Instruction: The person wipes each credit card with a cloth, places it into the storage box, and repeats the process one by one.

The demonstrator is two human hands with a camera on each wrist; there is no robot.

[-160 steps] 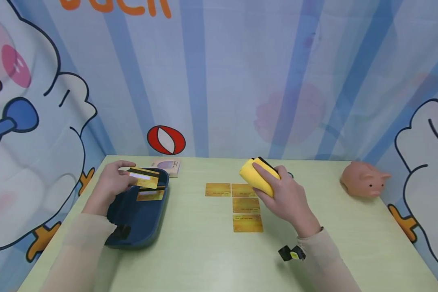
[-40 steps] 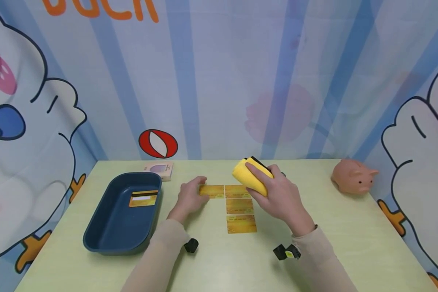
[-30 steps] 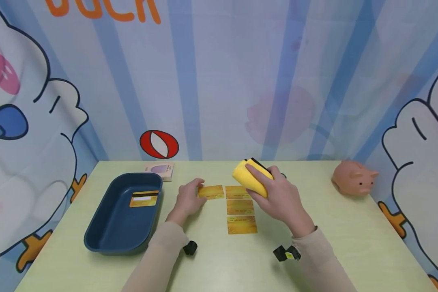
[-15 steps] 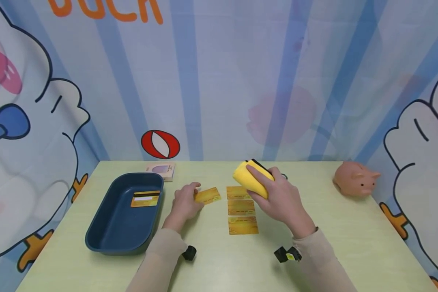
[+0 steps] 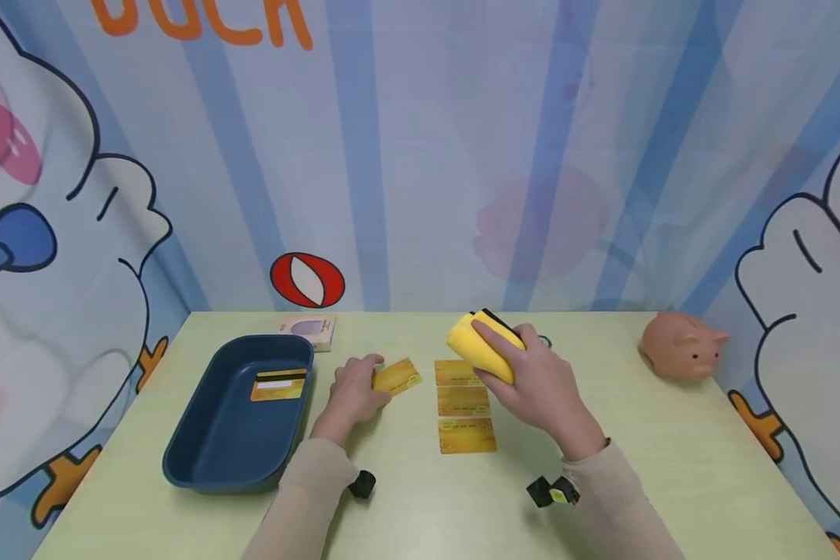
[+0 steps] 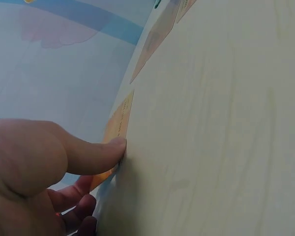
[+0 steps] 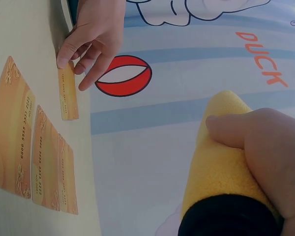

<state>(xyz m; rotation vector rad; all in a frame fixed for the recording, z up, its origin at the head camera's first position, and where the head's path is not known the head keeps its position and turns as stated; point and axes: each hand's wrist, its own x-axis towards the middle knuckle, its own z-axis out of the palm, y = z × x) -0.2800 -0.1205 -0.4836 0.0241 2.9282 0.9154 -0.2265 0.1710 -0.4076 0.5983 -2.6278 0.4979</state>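
My left hand [image 5: 353, 389] pinches a gold bank card [image 5: 397, 377] between thumb and fingers near its left end. The card sits askew, close over the table, its right end turned up toward the back. To its right, three more gold bank cards [image 5: 466, 435] lie face up in a column, the rear one partly behind the cloth in the head view. My right hand [image 5: 532, 381] grips a rolled yellow cloth [image 7: 221, 162] with a black edge, held above the table beside the rear card. Another card [image 5: 278, 385], stripe side up, lies in the dark blue tray [image 5: 182, 451].
Behind the tray is a small pink box [image 5: 309, 330]. A pink piggy bank [image 5: 682, 346] stands at the back right of the table [image 5: 420, 513]. A printed curtain [image 5: 427, 155] hangs along the back edge.
My left hand has gone from holding a card over the tray to the table card, pulling it left and turning it out of line with the others. My right hand keeps the cloth.
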